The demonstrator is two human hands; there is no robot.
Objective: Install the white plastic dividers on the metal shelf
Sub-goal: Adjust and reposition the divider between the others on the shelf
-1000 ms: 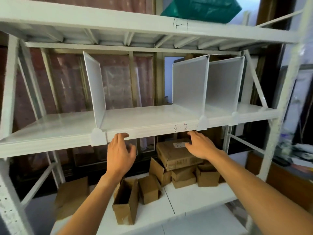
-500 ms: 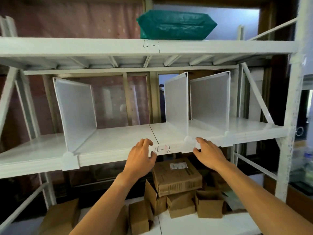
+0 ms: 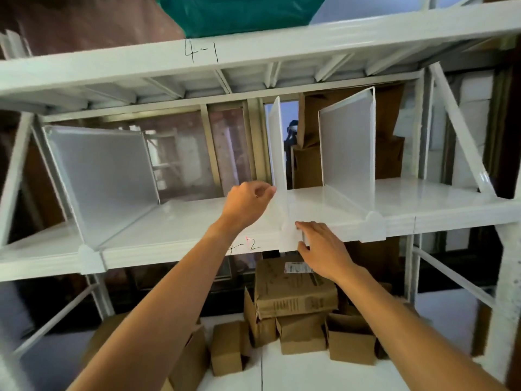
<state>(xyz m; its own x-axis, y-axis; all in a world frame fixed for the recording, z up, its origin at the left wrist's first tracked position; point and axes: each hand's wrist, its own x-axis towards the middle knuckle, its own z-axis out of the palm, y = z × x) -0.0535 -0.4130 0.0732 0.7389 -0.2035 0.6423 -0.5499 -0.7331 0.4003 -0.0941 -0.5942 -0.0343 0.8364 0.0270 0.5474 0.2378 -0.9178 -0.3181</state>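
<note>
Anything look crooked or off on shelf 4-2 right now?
Nothing damaged. The middle divider, which the left hand pinches and the right hand holds at its front clip, stands much nearer the right divider than the left divider. Cardboard boxes below lie jumbled.

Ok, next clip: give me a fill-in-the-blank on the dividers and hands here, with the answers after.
1. The left hand pinches the ____ divider of those standing on the metal shelf.
2. The right hand pinches that divider's front clip, on the shelf edge marked ____.
3. In all, ____ white dividers stand on this shelf.
4. The boxes below are made of ____.
Answers: middle; 4-2; three; cardboard.
</note>
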